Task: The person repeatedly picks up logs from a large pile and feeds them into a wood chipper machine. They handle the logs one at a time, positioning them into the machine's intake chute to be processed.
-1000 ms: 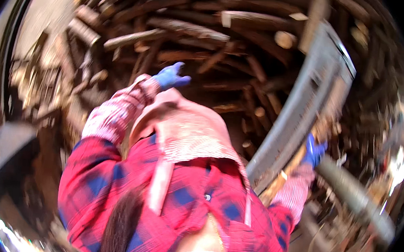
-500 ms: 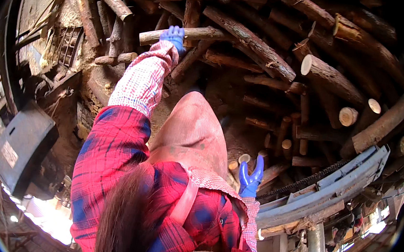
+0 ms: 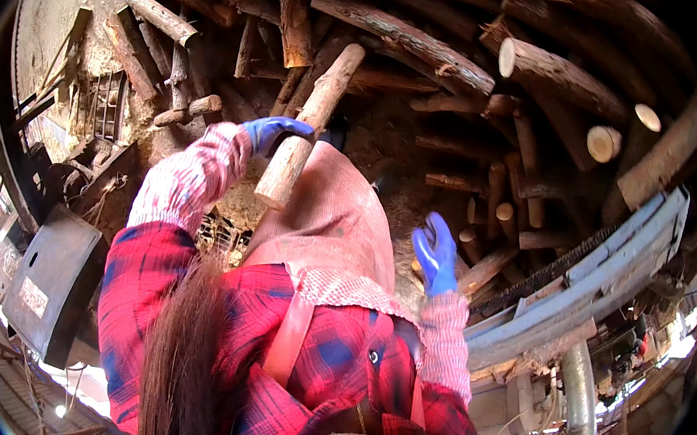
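Observation:
A short barked log is in my left hand, which wears a blue glove and grips it near its lower end. The log slants from upper right to lower left, with its near end in front of my pink apron. Part of my left fingers is hidden behind the log. Off to the right, my right hand, also gloved in blue, is raised with thumb and fingers apart. It holds nothing and is beside the grey metal conveyor trough.
Many logs lie heaped ahead and to the right, among them a thick pale-ended log. Several shorter logs lie at the far left. A grey metal box stands at my left. The trough has a dark chain along its edge.
My left hand has drawn the log out of the pile toward my body, and the log has swung from nearly level to steeply slanted. My right hand has risen slightly, still empty.

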{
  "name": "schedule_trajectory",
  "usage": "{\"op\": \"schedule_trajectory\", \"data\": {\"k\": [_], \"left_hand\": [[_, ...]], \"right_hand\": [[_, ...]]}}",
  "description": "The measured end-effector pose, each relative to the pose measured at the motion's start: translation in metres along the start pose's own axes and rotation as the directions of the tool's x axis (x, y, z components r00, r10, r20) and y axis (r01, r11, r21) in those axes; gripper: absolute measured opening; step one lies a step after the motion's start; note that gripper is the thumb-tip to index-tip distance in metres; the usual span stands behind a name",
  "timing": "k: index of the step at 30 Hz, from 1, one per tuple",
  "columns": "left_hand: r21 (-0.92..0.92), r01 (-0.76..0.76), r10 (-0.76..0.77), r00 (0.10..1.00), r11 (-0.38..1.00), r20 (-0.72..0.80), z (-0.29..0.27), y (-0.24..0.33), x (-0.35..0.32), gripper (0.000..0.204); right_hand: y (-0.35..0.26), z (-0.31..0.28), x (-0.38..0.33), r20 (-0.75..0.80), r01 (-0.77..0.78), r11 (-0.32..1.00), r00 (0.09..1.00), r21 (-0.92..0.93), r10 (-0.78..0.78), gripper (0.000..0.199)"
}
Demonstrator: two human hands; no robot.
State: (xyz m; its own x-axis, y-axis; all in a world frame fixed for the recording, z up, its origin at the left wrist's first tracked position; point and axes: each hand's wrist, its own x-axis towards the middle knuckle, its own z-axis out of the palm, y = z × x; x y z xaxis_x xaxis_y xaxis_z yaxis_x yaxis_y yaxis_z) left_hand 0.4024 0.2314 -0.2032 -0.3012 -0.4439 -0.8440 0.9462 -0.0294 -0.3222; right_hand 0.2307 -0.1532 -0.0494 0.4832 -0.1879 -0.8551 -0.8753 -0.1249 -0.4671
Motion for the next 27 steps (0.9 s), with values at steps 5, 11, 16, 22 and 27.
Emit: {"op": "schedule_trajectory", "data": {"k": [5, 11, 16, 22, 27], "left_hand": [[-0.067, -0.295, 0.302, 0.908, 0.953, 0.290, 0.124, -0.077, -0.043, 0.048], [-0.096, -0.593, 0.573, 0.706, 0.800, 0.417, 0.294, -0.116, -0.071, 0.047], [0.015, -0.918, 0.890, 0.388, 0.396, 0.238, 0.423, -0.126, 0.003, 0.048], [0.027, -0.998, 0.632, 0.054, 0.053, 0.773, 0.589, -0.214, -0.037, 0.068], [0.084, -0.915, 0.527, -0.150, -0.393, 0.837, 0.618, -0.241, -0.054, 0.076]], "right_hand": [[-0.040, 0.039, -0.005, 0.317, -0.027, 0.832, 0.931, 0.554, -0.181, 0.056], [-0.042, -0.015, -0.059, 0.061, 0.483, 0.824, 0.851, 0.295, -0.521, 0.052], [0.005, -0.087, -0.108, -0.314, 0.688, 0.638, 0.726, 0.347, -0.612, 0.073], [0.023, -0.220, -0.151, -0.561, 0.853, 0.384, 0.522, 0.353, -0.642, 0.064], [-0.026, -0.378, -0.180, -0.685, 0.796, 0.296, -0.194, -0.528, -0.702, 0.071]]}}
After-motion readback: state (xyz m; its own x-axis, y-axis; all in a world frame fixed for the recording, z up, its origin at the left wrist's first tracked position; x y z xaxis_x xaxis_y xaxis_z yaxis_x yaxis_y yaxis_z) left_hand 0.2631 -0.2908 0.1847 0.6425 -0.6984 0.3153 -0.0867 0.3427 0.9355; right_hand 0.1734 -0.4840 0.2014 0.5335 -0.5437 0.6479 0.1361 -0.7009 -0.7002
